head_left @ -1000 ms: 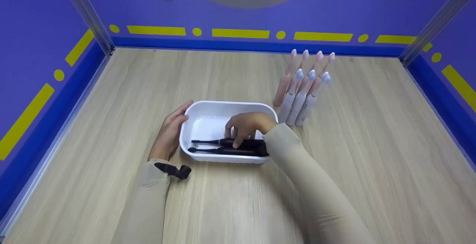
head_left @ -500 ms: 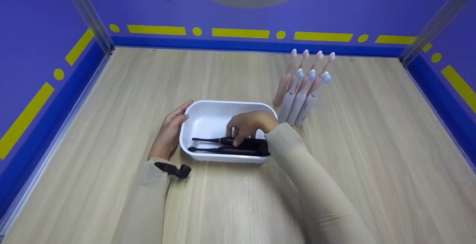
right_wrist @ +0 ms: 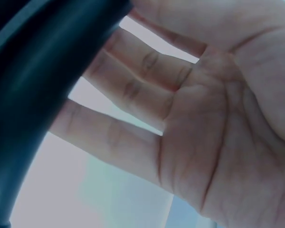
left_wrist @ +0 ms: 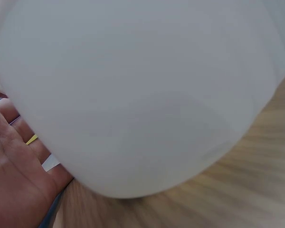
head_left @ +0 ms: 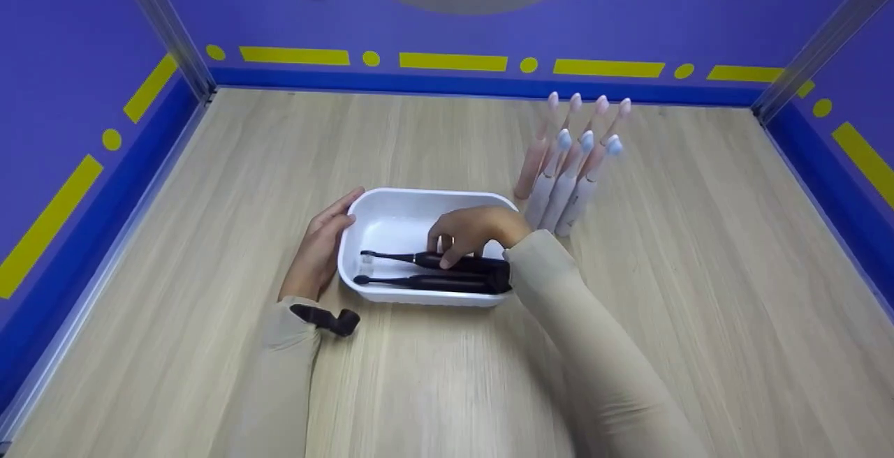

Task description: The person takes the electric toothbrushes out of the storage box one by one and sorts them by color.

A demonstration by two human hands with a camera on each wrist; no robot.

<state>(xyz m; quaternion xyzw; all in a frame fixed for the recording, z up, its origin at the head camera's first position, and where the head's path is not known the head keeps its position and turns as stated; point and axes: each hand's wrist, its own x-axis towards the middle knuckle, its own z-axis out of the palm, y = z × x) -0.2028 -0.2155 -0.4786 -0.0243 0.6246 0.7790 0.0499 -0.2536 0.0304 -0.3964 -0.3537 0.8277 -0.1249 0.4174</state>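
A white plastic tub (head_left: pixel 398 226) stands on the table, with two black electric toothbrushes lying along its near side. My right hand (head_left: pixel 468 231) reaches into the tub and pinches the handle of the farther black toothbrush (head_left: pixel 427 259) between thumb and fingers. Below it lies the nearer black toothbrush (head_left: pixel 426 283); its right end is partly hidden. In the right wrist view, the fingers meet a dark handle (right_wrist: pixel 52 80). My left hand (head_left: pixel 318 248) rests its fairly straight fingers against the tub's left wall, as the left wrist view also shows at the tub's outer wall (left_wrist: pixel 133 104).
Right of the tub, several electric toothbrushes stand upright close together: white ones (head_left: pixel 555 203) in front, pink ones (head_left: pixel 531 168) behind. Blue-purple panels (head_left: pixel 447 32) with yellow marks enclose the wooden table (head_left: pixel 419 381) at the back and sides.
The farther black toothbrush has shifted slightly away from the nearer one, and my right hand has moved a little right with it. My left hand and the tub have stayed in place.
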